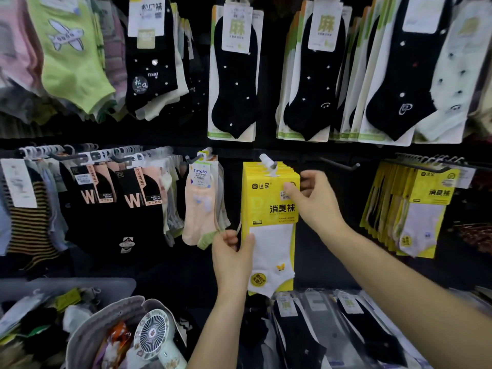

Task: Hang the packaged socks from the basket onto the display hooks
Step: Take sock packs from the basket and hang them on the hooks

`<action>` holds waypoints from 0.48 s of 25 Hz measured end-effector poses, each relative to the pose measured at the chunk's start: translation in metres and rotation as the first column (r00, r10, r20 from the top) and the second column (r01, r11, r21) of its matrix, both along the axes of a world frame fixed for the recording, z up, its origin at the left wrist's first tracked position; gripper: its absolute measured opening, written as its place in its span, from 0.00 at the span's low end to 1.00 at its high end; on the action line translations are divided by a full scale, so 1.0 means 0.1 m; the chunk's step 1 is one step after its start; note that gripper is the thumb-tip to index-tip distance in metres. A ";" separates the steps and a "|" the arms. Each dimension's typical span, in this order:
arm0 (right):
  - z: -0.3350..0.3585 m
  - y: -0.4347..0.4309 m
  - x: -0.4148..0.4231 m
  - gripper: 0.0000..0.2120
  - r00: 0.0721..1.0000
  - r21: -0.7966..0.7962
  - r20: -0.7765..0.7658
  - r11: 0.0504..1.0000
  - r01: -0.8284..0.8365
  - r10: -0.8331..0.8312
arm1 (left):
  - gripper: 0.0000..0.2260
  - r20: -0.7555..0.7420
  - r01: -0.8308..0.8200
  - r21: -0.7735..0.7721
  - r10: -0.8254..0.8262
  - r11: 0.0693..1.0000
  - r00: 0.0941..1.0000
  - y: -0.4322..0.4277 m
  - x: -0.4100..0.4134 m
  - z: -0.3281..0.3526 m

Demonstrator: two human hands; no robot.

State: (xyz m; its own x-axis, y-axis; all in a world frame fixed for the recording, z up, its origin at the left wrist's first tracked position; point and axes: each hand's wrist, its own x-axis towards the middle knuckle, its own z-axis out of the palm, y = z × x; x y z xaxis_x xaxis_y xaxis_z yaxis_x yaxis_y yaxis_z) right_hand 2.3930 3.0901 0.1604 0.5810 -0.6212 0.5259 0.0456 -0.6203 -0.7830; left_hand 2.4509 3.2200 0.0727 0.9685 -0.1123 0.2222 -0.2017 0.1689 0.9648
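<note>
Yellow sock pack upright on hook, long axis vertical, toe down-left, left hand pinching lower left edge, right hand pinching upper right edge

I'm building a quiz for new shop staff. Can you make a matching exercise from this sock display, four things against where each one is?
Things
1. yellow sock pack
2. peach socks
3. small fan
4. bare hook

Places
A. lying in the grey bag at lower left
B. gripped by the left hand and the right hand
C. hanging just left of the yellow pack
D. sticking out to the right of the yellow pack, nothing on it

Pairs: 1-B, 2-C, 3-A, 4-D
</note>
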 end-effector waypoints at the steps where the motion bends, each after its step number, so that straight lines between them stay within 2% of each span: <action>1: -0.07 0.00 -0.01 0.24 0.999 0.030 -0.033 0.999 -0.034 0.035 | 0.14 0.119 -0.030 0.033 0.026 0.999 0.993 -0.01 0.02 0.07; 3: -0.12 -0.01 -0.02 0.29 0.989 0.055 -0.090 0.992 -0.115 0.120 | 0.26 0.296 0.015 0.102 -0.045 0.995 0.954 -0.06 0.14 0.30; 5: -0.07 0.01 -0.01 0.30 0.971 0.092 -0.089 0.972 -0.216 0.224 | 0.31 0.262 0.175 0.102 -0.196 0.979 0.945 -0.14 0.26 0.57; 7: -0.05 0.06 0.02 0.26 0.938 0.171 -0.026 0.926 -0.337 0.346 | 0.27 0.157 0.320 0.032 -0.321 0.947 0.934 -0.19 0.34 0.70; 8: -0.06 0.09 0.05 0.27 0.921 0.212 0.008 0.900 -0.382 0.389 | 0.25 0.142 0.363 0.016 -0.362 0.932 0.921 -0.20 0.36 0.70; 10: -0.11 0.13 0.09 0.30 0.901 0.263 0.068 0.864 -0.430 0.428 | 0.23 0.159 0.390 0.008 -0.387 0.921 0.909 -0.22 0.38 0.65; 12: -0.18 0.12 0.11 0.28 0.886 0.280 0.119 0.841 -0.463 0.448 | 0.23 0.182 0.396 -0.020 -0.386 0.918 0.904 -0.23 0.42 0.60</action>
State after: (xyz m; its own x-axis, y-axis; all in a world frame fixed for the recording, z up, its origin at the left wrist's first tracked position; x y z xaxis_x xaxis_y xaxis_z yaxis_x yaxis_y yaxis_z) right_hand 2.4036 3.1023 0.1424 0.8155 -0.4218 0.3962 0.3077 -0.2639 -0.9142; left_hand 2.4930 3.1969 0.1326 0.7960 -0.4571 0.3967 -0.2690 0.3200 0.9084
